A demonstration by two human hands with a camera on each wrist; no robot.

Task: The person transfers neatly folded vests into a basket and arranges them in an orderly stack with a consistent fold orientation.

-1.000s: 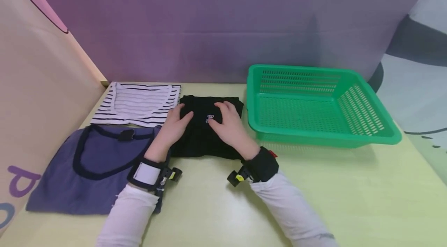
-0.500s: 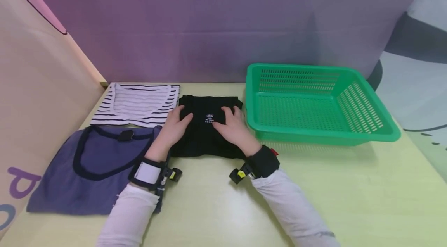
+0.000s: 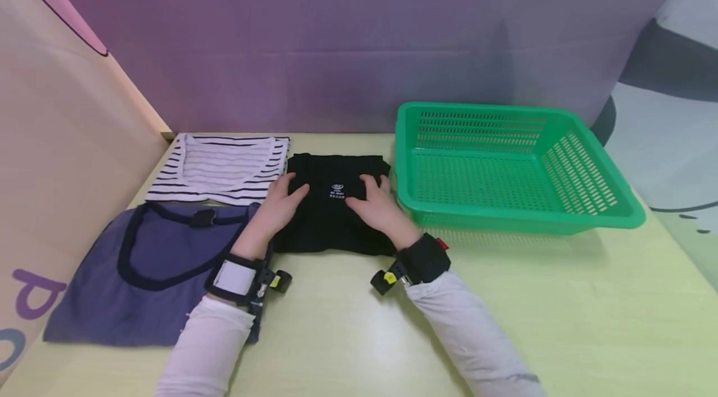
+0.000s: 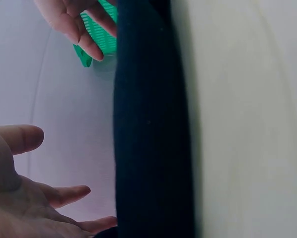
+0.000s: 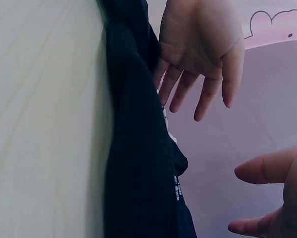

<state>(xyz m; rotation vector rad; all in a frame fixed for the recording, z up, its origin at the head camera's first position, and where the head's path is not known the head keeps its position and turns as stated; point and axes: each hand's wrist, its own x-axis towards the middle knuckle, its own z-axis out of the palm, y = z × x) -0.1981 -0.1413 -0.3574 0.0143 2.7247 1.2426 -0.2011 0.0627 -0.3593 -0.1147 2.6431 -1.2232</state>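
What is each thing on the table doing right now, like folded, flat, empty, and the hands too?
black garment: folded, lying flat on the table
left hand: fingers straight, resting on the black garment
right hand: fingers straight, resting on the black garment
green basket: upright, empty
striped shirt: lying flat
blue garment: lying flat, spread out

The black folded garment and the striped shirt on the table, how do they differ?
The black folded garment is plain dark with a small white print; the striped shirt is white with dark stripes. The black garment has the left hand and right hand resting on it; the striped shirt is untouched. The black one lies beside the green basket; the striped one lies farther left. Both lie flat on the table.
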